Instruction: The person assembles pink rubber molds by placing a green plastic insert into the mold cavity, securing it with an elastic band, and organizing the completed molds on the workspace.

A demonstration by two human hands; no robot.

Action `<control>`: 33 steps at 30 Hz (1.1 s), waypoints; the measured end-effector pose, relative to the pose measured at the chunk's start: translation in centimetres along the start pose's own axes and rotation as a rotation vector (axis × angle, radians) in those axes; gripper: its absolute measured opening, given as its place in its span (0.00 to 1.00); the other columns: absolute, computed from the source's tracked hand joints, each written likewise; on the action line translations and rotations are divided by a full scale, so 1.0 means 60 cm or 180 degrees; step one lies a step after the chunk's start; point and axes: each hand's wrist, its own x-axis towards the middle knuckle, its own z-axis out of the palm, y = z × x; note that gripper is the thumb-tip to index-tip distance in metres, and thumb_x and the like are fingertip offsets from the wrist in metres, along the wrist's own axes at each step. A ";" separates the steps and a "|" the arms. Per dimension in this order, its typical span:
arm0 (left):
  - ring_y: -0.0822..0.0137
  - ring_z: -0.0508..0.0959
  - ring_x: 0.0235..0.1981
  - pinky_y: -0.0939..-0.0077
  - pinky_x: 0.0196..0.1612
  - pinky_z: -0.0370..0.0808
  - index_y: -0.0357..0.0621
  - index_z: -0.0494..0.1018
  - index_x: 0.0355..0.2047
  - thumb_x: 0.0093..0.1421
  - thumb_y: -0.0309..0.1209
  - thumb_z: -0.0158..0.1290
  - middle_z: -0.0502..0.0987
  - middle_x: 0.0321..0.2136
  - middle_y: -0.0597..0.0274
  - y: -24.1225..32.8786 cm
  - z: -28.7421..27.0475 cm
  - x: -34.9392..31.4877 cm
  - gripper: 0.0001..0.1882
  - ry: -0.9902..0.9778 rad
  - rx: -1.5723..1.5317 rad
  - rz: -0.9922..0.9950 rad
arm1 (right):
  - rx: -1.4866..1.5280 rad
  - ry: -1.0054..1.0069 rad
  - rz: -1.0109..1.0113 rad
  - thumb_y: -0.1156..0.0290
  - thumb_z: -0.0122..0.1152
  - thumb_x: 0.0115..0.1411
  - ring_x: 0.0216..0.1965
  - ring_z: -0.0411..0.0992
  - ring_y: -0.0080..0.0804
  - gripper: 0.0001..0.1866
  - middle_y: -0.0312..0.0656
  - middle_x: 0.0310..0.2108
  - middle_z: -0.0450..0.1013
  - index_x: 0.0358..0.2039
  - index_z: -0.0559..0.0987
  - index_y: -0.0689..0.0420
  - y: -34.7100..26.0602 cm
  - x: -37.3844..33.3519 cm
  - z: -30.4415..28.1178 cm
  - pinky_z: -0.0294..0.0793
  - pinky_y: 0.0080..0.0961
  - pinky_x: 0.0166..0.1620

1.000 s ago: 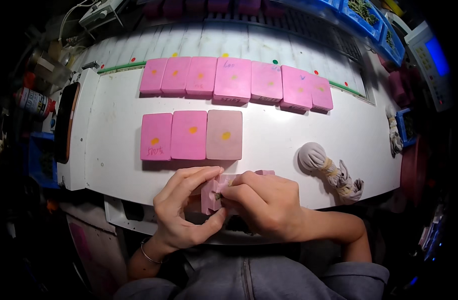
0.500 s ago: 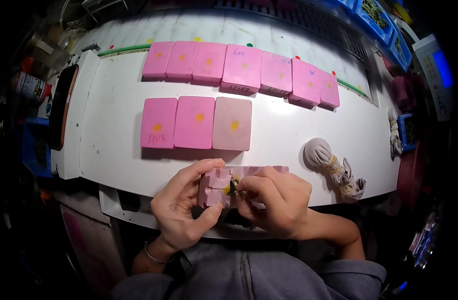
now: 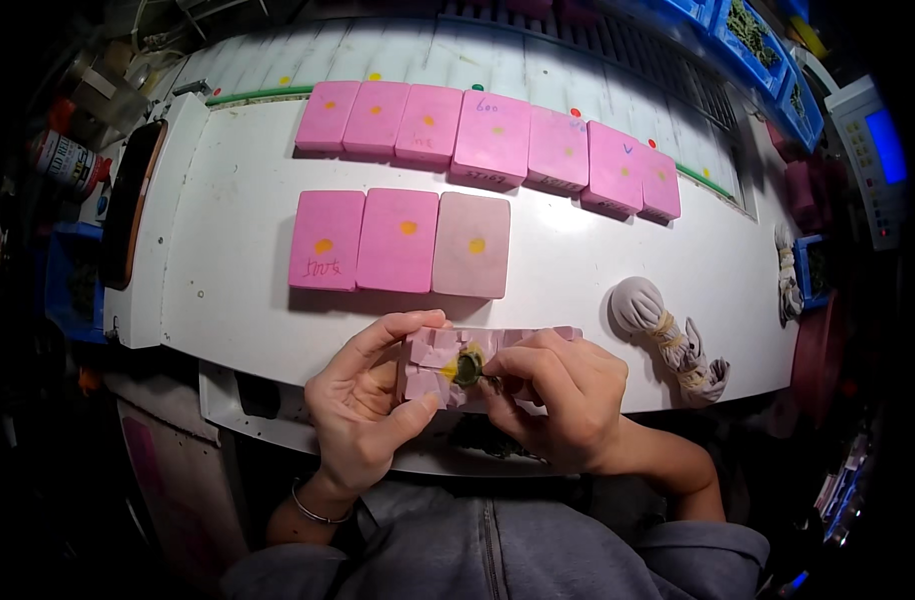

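Note:
Near the table's front edge, my left hand (image 3: 358,405) grips the left end of a pale pink rubber mold (image 3: 428,350), thumb in front and fingers behind. The mold's upper side is jagged and stepped, with a yellow stain around its middle. A small dark green round piece (image 3: 468,368), apparently a wax piece, stands out there. My right hand (image 3: 573,400) covers the mold's right part, thumb and index finger pinched at the green piece's edge. Below the hands lies a dark green heap (image 3: 488,436), partly hidden.
Pink mold blocks with coloured dots stand in a back row (image 3: 491,140) and a front row (image 3: 398,240). A tied pale cloth pouch (image 3: 638,306) lies to the right. At left is a phone (image 3: 136,205); blue trays (image 3: 748,40) and a control box (image 3: 873,160) are far right.
The green piece has turned and now shows a wider round face. My right fingers have shifted slightly right; the view has moved a little.

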 end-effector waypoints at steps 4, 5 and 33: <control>0.63 0.74 0.47 0.73 0.50 0.72 0.22 0.58 0.52 0.50 0.11 0.46 0.68 0.49 0.43 -0.001 0.000 0.001 0.26 0.0075 -0.0019 -0.0012 | -0.0026 -0.0020 -0.0004 0.75 0.64 0.39 0.16 0.66 0.25 0.13 0.34 0.20 0.66 0.28 0.74 0.54 0.003 -0.002 -0.003 0.63 0.20 0.20; 0.64 0.74 0.46 0.74 0.49 0.72 0.23 0.58 0.52 0.50 0.12 0.47 0.68 0.48 0.43 0.000 0.000 0.000 0.26 0.0070 0.0015 -0.0032 | -0.0013 0.0014 -0.0018 0.75 0.64 0.38 0.16 0.66 0.25 0.13 0.34 0.20 0.66 0.28 0.74 0.54 0.003 -0.002 -0.003 0.63 0.20 0.19; 0.59 0.80 0.37 0.76 0.38 0.80 0.31 0.73 0.41 0.49 0.19 0.59 0.76 0.39 0.43 0.055 0.063 -0.005 0.17 -0.0658 0.1989 0.1162 | 0.1429 -0.0848 -0.0198 0.84 0.64 0.39 0.18 0.71 0.38 0.16 0.46 0.21 0.70 0.30 0.70 0.66 -0.036 -0.001 -0.105 0.69 0.26 0.17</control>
